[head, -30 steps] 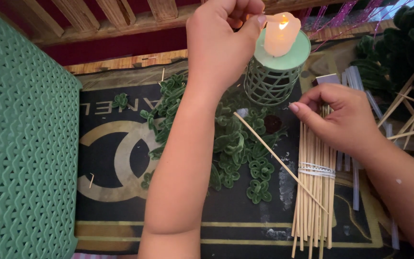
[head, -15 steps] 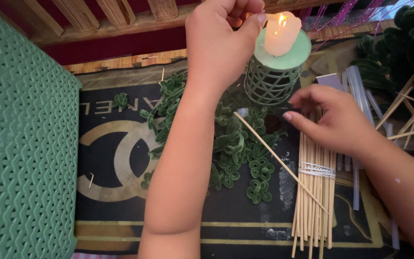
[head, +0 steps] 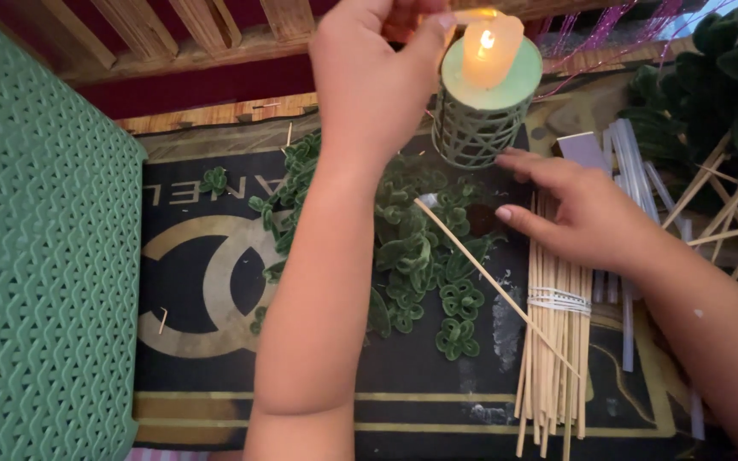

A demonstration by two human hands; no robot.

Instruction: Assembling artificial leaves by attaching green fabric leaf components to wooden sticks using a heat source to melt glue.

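Note:
My left hand (head: 369, 77) is raised beside a lit candle (head: 490, 47) standing in a pale green lattice holder (head: 480, 128). Its fingertips are pinched on a small piece held close to the flame; what the piece is I cannot make out. My right hand (head: 587, 213) lies flat, fingers spread, on the top of a bundle of thin wooden sticks (head: 557, 341) tied with a white band. One loose stick (head: 471, 256) lies slanted across the bundle. Under my left forearm is a heap of small green fuzzy loops (head: 412, 248).
Everything rests on a black mat with gold lines (head: 198, 282). A green woven surface (head: 36, 273) fills the left side. Clear rods (head: 634, 179) and dark green foliage with stick stems (head: 719, 77) lie at the right. Wooden slats (head: 181, 34) run along the top.
My right hand has loosened from pinching the stick tops and slid left, now lying flat over them. The left hand stays by the flame.

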